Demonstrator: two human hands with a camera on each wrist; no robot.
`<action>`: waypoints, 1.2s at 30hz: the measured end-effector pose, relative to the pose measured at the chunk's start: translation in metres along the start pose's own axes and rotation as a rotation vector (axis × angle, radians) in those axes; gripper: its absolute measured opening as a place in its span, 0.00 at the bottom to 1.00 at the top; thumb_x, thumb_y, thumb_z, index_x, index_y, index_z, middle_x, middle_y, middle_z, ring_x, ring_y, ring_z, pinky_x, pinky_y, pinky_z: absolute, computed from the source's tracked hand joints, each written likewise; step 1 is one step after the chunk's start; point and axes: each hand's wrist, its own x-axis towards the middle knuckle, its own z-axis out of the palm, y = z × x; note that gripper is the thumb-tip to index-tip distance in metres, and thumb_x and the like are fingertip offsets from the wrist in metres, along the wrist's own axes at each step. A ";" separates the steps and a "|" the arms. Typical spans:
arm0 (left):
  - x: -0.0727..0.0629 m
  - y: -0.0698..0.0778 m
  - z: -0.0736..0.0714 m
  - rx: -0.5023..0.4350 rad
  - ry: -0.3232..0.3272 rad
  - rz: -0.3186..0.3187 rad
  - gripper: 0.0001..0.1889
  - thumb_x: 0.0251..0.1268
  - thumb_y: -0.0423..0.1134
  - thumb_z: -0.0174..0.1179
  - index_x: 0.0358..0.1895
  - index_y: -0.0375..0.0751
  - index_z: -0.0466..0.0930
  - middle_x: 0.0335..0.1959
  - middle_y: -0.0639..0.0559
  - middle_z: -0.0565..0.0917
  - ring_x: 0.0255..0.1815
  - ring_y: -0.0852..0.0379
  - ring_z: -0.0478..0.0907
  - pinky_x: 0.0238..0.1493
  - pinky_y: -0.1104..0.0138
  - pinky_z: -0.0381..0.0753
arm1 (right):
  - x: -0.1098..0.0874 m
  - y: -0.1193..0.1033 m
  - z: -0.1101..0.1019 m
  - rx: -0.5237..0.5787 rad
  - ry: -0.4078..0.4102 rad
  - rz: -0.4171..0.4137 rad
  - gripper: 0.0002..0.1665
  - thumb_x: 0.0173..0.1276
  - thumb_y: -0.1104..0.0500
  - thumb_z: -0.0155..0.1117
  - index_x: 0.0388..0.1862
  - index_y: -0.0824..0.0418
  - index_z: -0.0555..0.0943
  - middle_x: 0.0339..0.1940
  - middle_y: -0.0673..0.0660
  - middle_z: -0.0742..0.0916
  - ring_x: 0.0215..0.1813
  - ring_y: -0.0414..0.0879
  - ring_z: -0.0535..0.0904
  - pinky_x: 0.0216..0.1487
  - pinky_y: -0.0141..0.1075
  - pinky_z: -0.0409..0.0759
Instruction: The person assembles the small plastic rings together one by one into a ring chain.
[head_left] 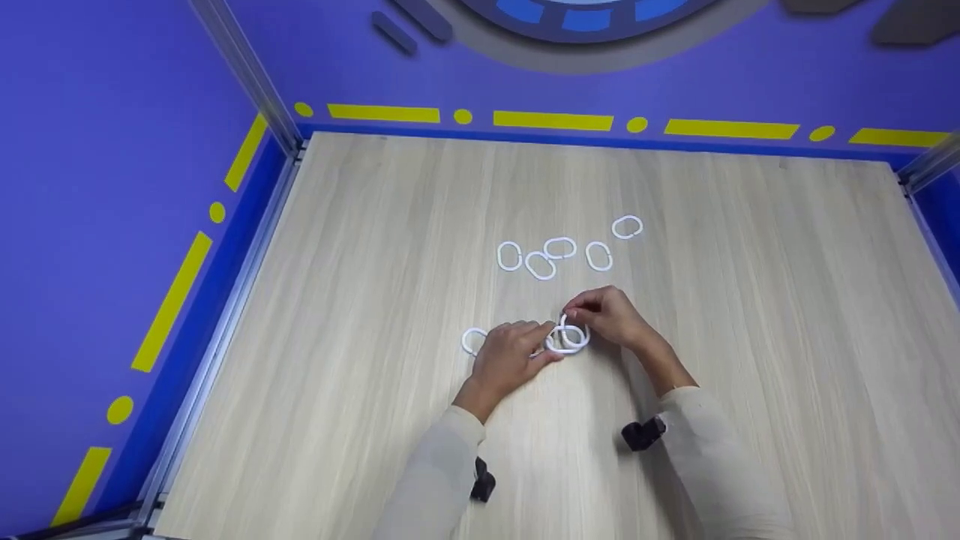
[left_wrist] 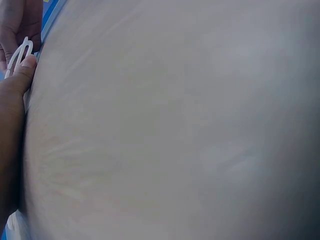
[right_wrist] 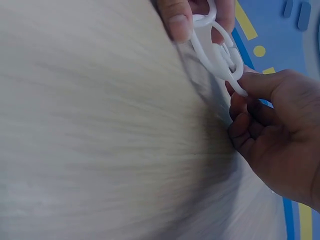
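Note:
In the head view my left hand (head_left: 510, 352) rests low over the table and holds a white oval plastic link (right_wrist: 202, 56) between thumb and fingers. My right hand (head_left: 615, 319), just to its right, pinches the end of another white link (right_wrist: 239, 89) between thumb and fingertip. The links cross and overlap between the two hands, and the right wrist view shows slits in some of their sides. A further white link (head_left: 466, 341) sticks out from behind the left hand, partly hidden by it.
Several loose white oval links lie farther back on the wood-patterned table (head_left: 375, 300), among them a far-left link (head_left: 499, 256) and a far-right link (head_left: 627, 217). Blue panels (head_left: 112, 187) with yellow marks border the table at the left and back.

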 end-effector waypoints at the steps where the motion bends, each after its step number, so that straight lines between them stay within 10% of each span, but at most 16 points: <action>1: 0.000 0.000 0.000 0.001 -0.001 -0.001 0.22 0.65 0.58 0.64 0.53 0.47 0.84 0.24 0.57 0.81 0.25 0.62 0.71 0.32 0.66 0.76 | 0.000 0.001 0.000 0.008 0.006 0.001 0.07 0.69 0.69 0.66 0.42 0.71 0.88 0.39 0.68 0.90 0.35 0.40 0.78 0.37 0.24 0.74; 17: -0.003 0.001 0.000 0.088 0.014 -0.097 0.24 0.64 0.63 0.63 0.53 0.50 0.85 0.34 0.58 0.85 0.36 0.60 0.79 0.39 0.65 0.75 | -0.019 0.014 -0.014 0.363 0.057 0.272 0.18 0.74 0.66 0.59 0.56 0.79 0.78 0.29 0.45 0.85 0.28 0.34 0.79 0.32 0.26 0.79; 30: -0.004 0.000 0.002 0.234 0.051 -0.151 0.28 0.60 0.71 0.60 0.50 0.55 0.85 0.38 0.57 0.84 0.39 0.56 0.77 0.43 0.61 0.70 | -0.030 0.023 -0.015 0.597 0.043 0.391 0.04 0.73 0.67 0.59 0.43 0.65 0.80 0.29 0.47 0.89 0.29 0.34 0.86 0.35 0.26 0.85; 36: 0.004 0.004 -0.005 0.320 -0.031 -0.186 0.36 0.57 0.78 0.55 0.56 0.55 0.83 0.44 0.56 0.84 0.45 0.54 0.78 0.47 0.59 0.70 | -0.031 0.022 -0.016 0.605 0.030 0.399 0.05 0.73 0.68 0.57 0.38 0.63 0.80 0.27 0.47 0.89 0.30 0.34 0.86 0.35 0.26 0.85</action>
